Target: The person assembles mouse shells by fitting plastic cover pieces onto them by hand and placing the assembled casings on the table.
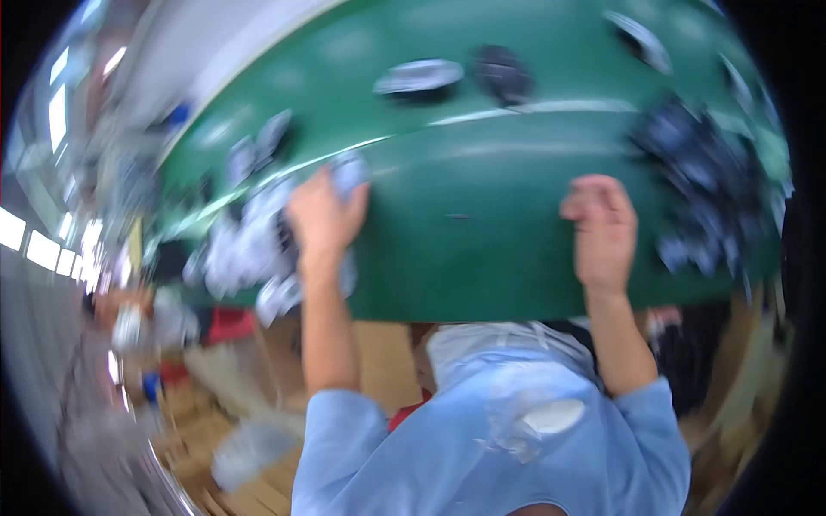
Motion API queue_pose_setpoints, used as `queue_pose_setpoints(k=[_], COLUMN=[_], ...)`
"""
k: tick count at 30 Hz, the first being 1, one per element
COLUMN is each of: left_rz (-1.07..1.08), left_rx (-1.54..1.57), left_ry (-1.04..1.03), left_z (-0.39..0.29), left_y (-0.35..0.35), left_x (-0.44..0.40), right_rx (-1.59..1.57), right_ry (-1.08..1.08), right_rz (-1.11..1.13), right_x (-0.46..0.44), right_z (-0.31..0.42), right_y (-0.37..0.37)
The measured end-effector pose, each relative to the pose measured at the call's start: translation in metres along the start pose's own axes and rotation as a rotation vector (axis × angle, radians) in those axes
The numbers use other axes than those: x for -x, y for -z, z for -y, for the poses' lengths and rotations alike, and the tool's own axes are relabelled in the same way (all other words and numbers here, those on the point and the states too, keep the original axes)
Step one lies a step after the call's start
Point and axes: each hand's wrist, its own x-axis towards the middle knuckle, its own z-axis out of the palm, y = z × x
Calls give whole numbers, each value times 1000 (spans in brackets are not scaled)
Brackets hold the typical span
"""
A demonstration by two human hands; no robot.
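Observation:
My left hand (325, 213) is at the left side of the green table, its thumb and fingers around a small pale blue-grey soft item (349, 172). Blur hides what kind of item it is. Beside and under that hand lies a heap of whitish soft pieces (249, 241), some reaching the table's near edge. My right hand (602, 225) is over the table at the right, fingers curled in and nothing visible in them. To its right is a pile of dark navy and bluish pieces (701, 181), apart from the hand.
The green table (447, 275) spans the view, with a pale line across it. Farther back lie a white-and-black item (419, 77), a dark oval item (502, 76) and another white-and-dark item (641, 43). A tiny dark speck (458, 217) sits mid-table. Cardboard (383, 365) and plastic bags (249, 451) are below left.

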Motion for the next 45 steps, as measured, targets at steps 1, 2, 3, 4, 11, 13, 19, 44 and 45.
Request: queue_pose_setpoints(k=[1, 2, 3, 4, 11, 13, 19, 44, 45], left_rz=[-97, -37, 71, 109, -103, 84, -38, -68, -99], left_rx=[16, 108, 97, 35, 242, 338, 187, 560, 590], left_ry=[-102, -3, 71, 88, -813, -858, -903, -996, -968], left_z=[-4, -24, -49, -72, -90, -97, -107, -123, -123], left_y=[-20, -21, -9, -1, 20, 14, 20, -25, -36], left_x=[0, 0, -2, -1, -1, 2, 3, 68, 68], right_rx=[67, -55, 114, 299, 893, 1002, 1742, 756, 701], right_ry=[-8, 5, 32, 209, 398, -35, -170, 525, 536], right_rz=[55, 69, 69, 127, -541, -936, -259, -153, -37], right_x=[10, 21, 29, 37, 153, 174, 179, 58, 46], right_z=[15, 20, 34, 47, 50, 31, -21, 100, 88], right_y=[4, 10, 18, 35, 221, 294, 374, 116, 98])
